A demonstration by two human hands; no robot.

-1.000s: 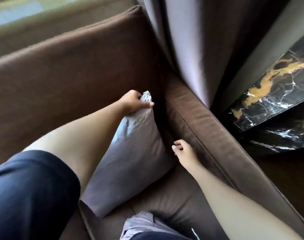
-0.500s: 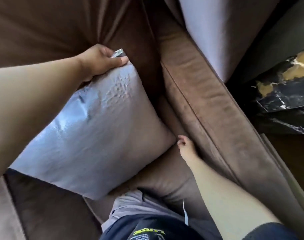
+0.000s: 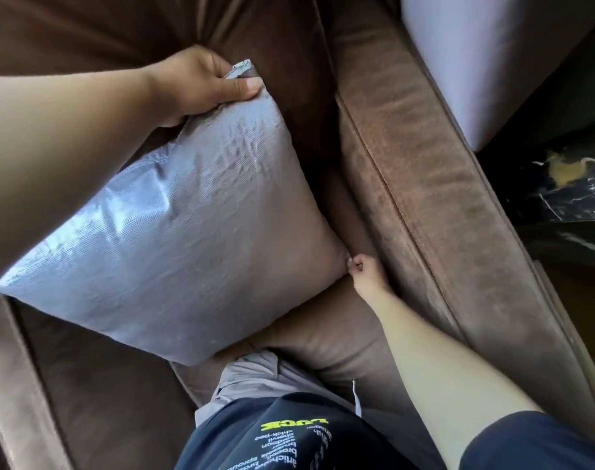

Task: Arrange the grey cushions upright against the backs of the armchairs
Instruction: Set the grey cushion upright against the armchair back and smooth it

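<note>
A shiny grey cushion (image 3: pixel 187 225) stands tilted on one corner on the seat of a brown armchair (image 3: pixel 425 184), leaning towards its back cushion (image 3: pixel 102 25). My left hand (image 3: pixel 201 79) grips the cushion's top corner, thumb over the front. My right hand (image 3: pixel 364 269) pinches the cushion's right corner, down beside the chair's right armrest. The cushion's lower left corner hangs over the seat near the left armrest (image 3: pixel 14 385).
A pale curtain (image 3: pixel 476 62) hangs behind the right armrest. A black marble surface with gold veining (image 3: pixel 560 184) stands to the right of the chair. My dark shirt (image 3: pixel 289 435) and a grey garment fill the bottom of the view.
My view has dropped closer over the seat. My right hand moved from the seat gap onto the cushion's right corner. My left hand keeps its grip on the top corner.
</note>
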